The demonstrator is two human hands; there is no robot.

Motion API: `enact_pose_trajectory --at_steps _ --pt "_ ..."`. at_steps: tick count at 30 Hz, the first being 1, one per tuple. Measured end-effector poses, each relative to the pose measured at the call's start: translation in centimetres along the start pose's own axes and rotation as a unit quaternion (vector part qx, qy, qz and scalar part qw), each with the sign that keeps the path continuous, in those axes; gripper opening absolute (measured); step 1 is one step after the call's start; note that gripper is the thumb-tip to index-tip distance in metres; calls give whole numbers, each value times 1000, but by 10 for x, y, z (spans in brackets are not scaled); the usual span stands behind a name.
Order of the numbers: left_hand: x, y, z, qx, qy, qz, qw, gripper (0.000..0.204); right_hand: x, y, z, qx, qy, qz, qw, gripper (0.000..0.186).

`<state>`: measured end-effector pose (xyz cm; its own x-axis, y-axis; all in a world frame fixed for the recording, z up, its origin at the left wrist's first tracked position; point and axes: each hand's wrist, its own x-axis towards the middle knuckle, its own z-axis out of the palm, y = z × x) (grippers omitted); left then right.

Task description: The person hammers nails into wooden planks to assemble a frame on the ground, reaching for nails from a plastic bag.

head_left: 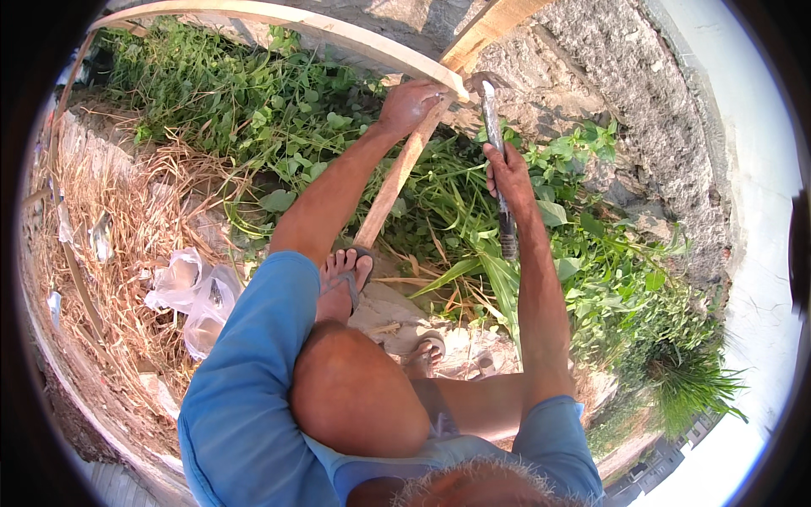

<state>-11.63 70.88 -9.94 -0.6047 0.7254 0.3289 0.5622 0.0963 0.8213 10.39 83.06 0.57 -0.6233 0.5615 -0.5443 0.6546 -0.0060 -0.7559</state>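
Observation:
My left hand (410,106) is closed at a joint of wood, where a long pale batten (338,30) meets a slanting wooden strip (395,182). Its fingertips are partly hidden behind the wood, so a nail there cannot be made out. In my right hand (510,179) is a hammer (491,118), gripped partway along its dark shaft. The hammer's head end is raised just right of the joint, apart from the wood. The strip's lower end reaches down to my sandalled foot (345,275).
Another wooden piece (494,32) rises from the joint toward a rough stone wall (625,101). Green weeds (245,93) grow beneath and around the frame. Dry straw (127,245) and crumpled clear plastic bags (203,296) lie to the left. A pale smooth wall (752,169) stands at the right.

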Motion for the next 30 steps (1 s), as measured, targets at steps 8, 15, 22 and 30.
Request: enact_pose_trajectory --at_steps 8,15,22,30 --pt "5 12 19 -19 -3 -4 1000 23 2 3 -17 3 -3 -7 1000 38" --pt "6 18 32 -16 22 1 1000 22 1 5 -26 13 -4 -3 1000 42" --pt "9 27 44 4 38 -21 999 20 5 12 -42 5 -13 -21 1000 38" --pt "15 30 51 -1 23 -17 1000 21 10 22 -51 8 -17 -24 1000 41"
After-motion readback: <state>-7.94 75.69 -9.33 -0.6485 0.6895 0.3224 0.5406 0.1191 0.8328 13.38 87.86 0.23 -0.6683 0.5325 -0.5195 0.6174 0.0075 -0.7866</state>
